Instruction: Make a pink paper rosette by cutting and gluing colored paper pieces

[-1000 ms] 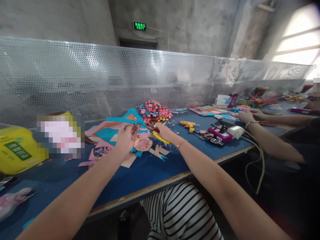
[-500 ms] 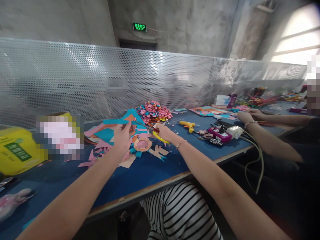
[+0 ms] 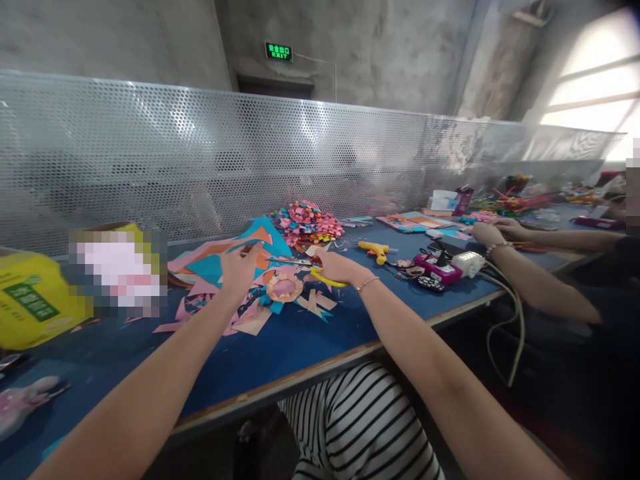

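My right hand (image 3: 337,268) is closed around scissors (image 3: 327,279) with yellow handles. Their metal blades point left toward my other hand and look slightly parted. My left hand (image 3: 240,267) pinches a piece of blue paper (image 3: 235,244), partly hidden by the fingers. Behind it lie larger blue sheets (image 3: 267,233) and orange sheets (image 3: 210,252). Just below the blades sits a round paper flower (image 3: 285,287) with a pale scalloped rim and pink centre. Pink paper scraps (image 3: 175,327) and tan strips (image 3: 316,303) are scattered around it.
A heap of pink paper pieces (image 3: 307,223) stands against the perforated metal screen (image 3: 200,153). Rightward lie a yellow glue gun (image 3: 375,251), a purple device (image 3: 440,268) and a white power strip (image 3: 469,264). A co-worker's hands (image 3: 493,233) are farther right. A yellow bag (image 3: 35,300) stands left.
My left hand has shifted slightly left, drawing the blue paper away from the scissors. The blades have swung to lie more level, and my right hand has moved slightly right.
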`<control>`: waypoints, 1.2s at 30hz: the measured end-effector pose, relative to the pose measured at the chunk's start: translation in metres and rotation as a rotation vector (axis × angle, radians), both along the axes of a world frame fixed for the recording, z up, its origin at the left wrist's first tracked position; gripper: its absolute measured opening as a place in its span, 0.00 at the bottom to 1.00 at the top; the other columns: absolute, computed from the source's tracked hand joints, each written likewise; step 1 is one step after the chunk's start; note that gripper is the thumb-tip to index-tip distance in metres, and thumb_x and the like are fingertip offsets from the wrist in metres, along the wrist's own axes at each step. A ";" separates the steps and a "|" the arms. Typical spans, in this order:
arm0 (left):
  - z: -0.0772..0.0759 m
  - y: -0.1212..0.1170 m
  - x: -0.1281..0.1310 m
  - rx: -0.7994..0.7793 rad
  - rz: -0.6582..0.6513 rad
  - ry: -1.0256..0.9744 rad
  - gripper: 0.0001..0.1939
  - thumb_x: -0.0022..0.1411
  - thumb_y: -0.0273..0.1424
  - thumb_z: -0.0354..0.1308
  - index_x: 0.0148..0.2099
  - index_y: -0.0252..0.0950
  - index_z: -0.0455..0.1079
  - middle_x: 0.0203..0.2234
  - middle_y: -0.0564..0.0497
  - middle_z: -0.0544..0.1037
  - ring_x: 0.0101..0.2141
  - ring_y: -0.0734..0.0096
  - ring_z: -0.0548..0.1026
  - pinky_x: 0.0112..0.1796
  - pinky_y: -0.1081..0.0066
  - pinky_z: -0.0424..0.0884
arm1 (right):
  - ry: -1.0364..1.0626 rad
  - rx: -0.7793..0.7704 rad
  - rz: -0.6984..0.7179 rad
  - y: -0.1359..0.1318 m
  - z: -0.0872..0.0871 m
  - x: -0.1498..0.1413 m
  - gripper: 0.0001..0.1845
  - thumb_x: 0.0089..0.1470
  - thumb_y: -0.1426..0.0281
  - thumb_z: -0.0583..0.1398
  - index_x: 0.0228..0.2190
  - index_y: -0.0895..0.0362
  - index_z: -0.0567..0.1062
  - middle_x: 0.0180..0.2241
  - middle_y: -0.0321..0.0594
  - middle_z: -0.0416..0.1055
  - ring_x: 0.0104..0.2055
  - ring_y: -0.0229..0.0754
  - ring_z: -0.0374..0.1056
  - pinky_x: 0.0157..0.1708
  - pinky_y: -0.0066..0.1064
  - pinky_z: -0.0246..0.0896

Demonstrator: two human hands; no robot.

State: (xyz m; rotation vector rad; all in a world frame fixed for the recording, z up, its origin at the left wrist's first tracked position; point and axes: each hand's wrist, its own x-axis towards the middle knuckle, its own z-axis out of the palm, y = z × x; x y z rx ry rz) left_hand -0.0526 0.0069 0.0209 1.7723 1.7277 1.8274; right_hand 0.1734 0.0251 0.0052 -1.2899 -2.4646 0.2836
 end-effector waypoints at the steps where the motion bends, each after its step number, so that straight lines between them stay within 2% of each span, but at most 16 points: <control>1: 0.000 0.001 0.000 -0.009 0.004 -0.001 0.15 0.49 0.41 0.56 0.21 0.35 0.68 0.16 0.53 0.70 0.23 0.71 0.67 0.26 0.71 0.61 | 0.019 0.011 0.008 0.000 0.000 0.001 0.34 0.46 0.48 0.57 0.44 0.62 0.63 0.41 0.54 0.70 0.42 0.51 0.67 0.36 0.33 0.59; 6: -0.002 0.003 0.000 -0.037 -0.031 0.044 0.14 0.48 0.41 0.57 0.23 0.34 0.71 0.17 0.52 0.72 0.22 0.71 0.67 0.25 0.71 0.60 | 0.086 0.036 0.037 0.003 -0.002 0.003 0.37 0.46 0.51 0.59 0.50 0.62 0.61 0.48 0.55 0.66 0.50 0.49 0.64 0.44 0.34 0.58; 10: -0.003 0.003 0.002 -0.076 -0.102 0.025 0.13 0.47 0.40 0.57 0.24 0.34 0.72 0.19 0.52 0.73 0.23 0.70 0.68 0.25 0.72 0.61 | 0.075 0.039 0.027 0.004 -0.002 0.003 0.38 0.45 0.51 0.59 0.51 0.61 0.61 0.49 0.54 0.65 0.50 0.51 0.63 0.45 0.36 0.58; 14: -0.004 0.003 0.002 -0.012 -0.188 -0.036 0.12 0.46 0.38 0.58 0.29 0.35 0.74 0.24 0.52 0.76 0.26 0.71 0.70 0.28 0.72 0.63 | 0.057 0.057 0.014 0.005 -0.002 0.005 0.39 0.44 0.50 0.60 0.51 0.60 0.61 0.49 0.53 0.66 0.51 0.52 0.63 0.45 0.37 0.59; 20: -0.003 0.002 0.002 -0.072 -0.139 0.005 0.14 0.47 0.41 0.57 0.25 0.34 0.73 0.19 0.52 0.73 0.23 0.70 0.68 0.24 0.72 0.61 | 0.050 0.030 0.057 0.004 0.000 0.009 0.39 0.45 0.50 0.60 0.51 0.61 0.61 0.49 0.55 0.66 0.53 0.51 0.62 0.47 0.35 0.58; 24: -0.003 -0.001 0.007 -0.105 -0.145 -0.068 0.13 0.45 0.41 0.58 0.26 0.35 0.73 0.23 0.50 0.76 0.25 0.69 0.70 0.26 0.72 0.63 | 0.058 0.036 0.087 0.003 0.000 0.008 0.36 0.46 0.51 0.59 0.50 0.63 0.62 0.49 0.57 0.66 0.53 0.51 0.62 0.47 0.36 0.58; 30: -0.003 -0.002 0.009 -0.119 -0.149 -0.026 0.13 0.45 0.40 0.57 0.26 0.34 0.73 0.21 0.51 0.75 0.26 0.67 0.71 0.27 0.71 0.64 | 0.045 0.043 0.083 0.002 0.001 0.005 0.36 0.46 0.51 0.59 0.49 0.64 0.63 0.47 0.57 0.66 0.52 0.51 0.62 0.47 0.35 0.58; 36: -0.003 -0.001 0.008 -0.113 -0.145 -0.046 0.12 0.45 0.40 0.58 0.25 0.34 0.73 0.24 0.50 0.77 0.27 0.67 0.72 0.29 0.70 0.65 | 0.047 0.041 0.075 0.001 0.002 0.004 0.36 0.45 0.51 0.60 0.48 0.64 0.63 0.45 0.56 0.68 0.50 0.51 0.63 0.45 0.36 0.58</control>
